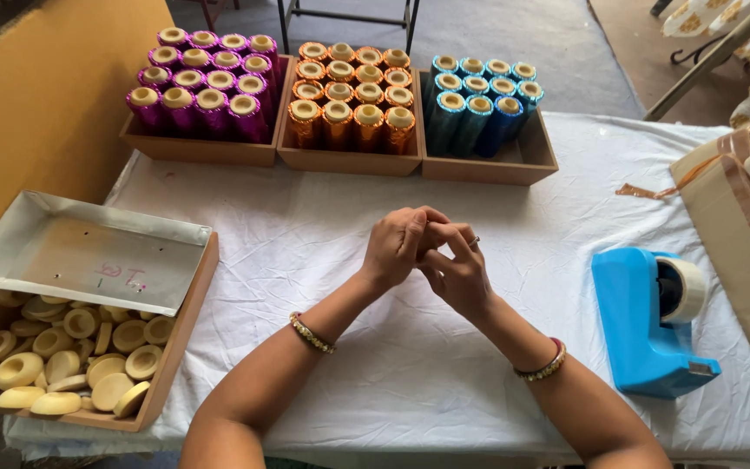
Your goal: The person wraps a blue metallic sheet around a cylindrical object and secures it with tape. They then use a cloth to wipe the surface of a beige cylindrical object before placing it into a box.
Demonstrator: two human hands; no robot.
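White-clothed table (323, 260): 3 wooden trays (349, 161) at back, blue tape dispenser (644, 330) right.

Clasped hands (431, 256) hide whatever they hold

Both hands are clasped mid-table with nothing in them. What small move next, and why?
Probably part the hands and send the left hand toward the open box of cream rings. It sits on that side, and neither it nor the right hand visibly holds anything.

blue tape dispenser (648, 326), trays of foil-wrapped spools (340, 104)
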